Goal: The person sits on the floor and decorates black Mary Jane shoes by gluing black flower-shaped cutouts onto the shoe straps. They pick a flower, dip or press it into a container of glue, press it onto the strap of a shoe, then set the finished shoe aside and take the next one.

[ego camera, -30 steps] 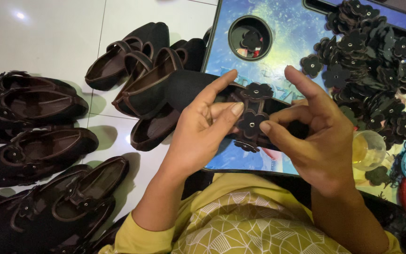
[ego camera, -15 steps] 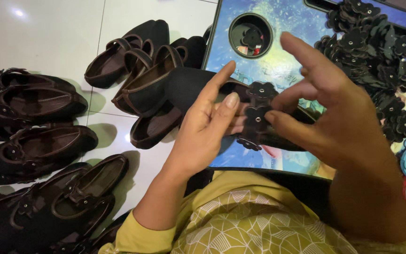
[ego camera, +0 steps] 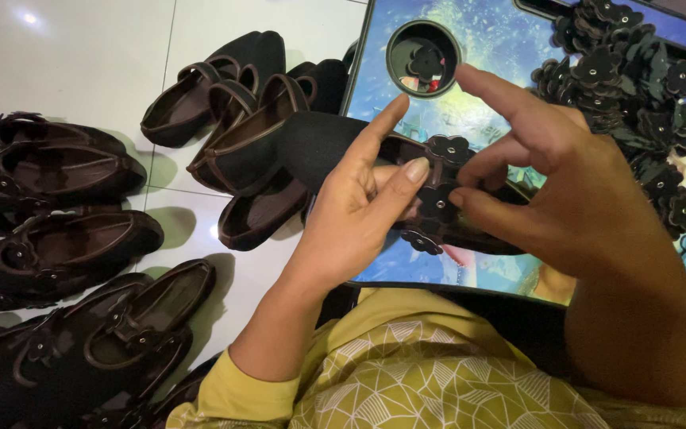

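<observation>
black shoe (ego camera: pixel 319 147) held by two hands: left (ego camera: pixel 359 206), right (ego camera: pixel 565 191).

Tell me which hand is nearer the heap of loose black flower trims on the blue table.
Right. The right hand is raised just beside the flower heap, its back almost at the heap's near edge. The left hand lies farther off, gripping the black shoe.

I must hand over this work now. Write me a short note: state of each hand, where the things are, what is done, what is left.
Left hand: holds the black shoe over the table edge.
Right hand: thumb and finger pinch a black flower piece against the shoe.
Flower pile lies at the table's far right; some sit in the round cup.
Done: flowers show on some floor shoes.
Left: whether this flower is fixed cannot be told.
</observation>
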Motion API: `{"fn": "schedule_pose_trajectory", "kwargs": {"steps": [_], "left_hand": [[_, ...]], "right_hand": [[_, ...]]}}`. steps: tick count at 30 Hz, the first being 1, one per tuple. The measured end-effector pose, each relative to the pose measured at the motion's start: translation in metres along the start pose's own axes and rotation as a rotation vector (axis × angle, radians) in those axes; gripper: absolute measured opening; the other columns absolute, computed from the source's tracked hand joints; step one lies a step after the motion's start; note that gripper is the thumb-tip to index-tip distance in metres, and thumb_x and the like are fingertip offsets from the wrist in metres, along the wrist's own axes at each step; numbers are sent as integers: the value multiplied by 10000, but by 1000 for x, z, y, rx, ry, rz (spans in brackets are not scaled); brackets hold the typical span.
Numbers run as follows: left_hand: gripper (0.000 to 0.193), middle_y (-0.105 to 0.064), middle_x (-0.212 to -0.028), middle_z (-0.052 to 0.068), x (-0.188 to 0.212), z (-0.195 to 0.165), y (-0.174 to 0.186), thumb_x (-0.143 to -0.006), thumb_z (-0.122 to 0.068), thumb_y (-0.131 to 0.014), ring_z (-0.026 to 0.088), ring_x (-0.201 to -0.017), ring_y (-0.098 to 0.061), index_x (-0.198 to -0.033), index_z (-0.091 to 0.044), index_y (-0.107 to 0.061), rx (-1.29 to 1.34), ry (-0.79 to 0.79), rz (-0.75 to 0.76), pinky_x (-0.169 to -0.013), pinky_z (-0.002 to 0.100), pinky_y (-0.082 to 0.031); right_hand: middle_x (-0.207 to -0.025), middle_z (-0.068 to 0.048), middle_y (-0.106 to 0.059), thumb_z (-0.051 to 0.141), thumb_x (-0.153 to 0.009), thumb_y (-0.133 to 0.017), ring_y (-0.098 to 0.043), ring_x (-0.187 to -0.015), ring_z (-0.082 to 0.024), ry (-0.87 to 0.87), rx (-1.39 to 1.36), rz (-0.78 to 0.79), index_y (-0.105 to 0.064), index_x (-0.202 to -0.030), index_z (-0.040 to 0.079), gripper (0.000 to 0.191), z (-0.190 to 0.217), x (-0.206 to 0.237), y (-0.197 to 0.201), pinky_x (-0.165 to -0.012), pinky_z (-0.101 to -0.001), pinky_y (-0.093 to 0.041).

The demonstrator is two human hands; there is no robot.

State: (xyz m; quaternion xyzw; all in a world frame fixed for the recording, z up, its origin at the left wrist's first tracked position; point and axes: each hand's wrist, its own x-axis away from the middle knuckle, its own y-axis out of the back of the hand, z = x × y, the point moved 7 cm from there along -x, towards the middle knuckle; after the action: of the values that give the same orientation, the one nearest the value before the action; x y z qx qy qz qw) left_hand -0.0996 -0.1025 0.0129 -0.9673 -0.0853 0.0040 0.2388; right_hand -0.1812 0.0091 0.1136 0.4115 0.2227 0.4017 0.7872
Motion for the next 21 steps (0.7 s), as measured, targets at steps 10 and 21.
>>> {"fn": "schedule_pose_trajectory", "kwargs": {"steps": [10, 21], "left_hand": [[771, -668, -863, 35, -1, 3, 0, -1063, -175, -601, 64, -808, -569, -1692, -39, -177, 62, 8, 19, -761, 233, -486], [966, -736, -1085, 145, 0, 9, -1, -913, 26, -696, 114, -968, -723, -1668, -91, -104, 91, 54, 23, -845, 256, -584]], "right_hand": [[-850, -23, -773, 92, -760, -831, -636, -968, -123, -38, -13, -55, -447, -1574, 100, 900, -6, 8, -1, -819, -291, -547], [-841, 0, -767, 61, -773, -835, -625, -957, -108, -70, -44, -93, -441, -1583, 116, 902, -11, 15, -6, -794, -270, -551]]}}
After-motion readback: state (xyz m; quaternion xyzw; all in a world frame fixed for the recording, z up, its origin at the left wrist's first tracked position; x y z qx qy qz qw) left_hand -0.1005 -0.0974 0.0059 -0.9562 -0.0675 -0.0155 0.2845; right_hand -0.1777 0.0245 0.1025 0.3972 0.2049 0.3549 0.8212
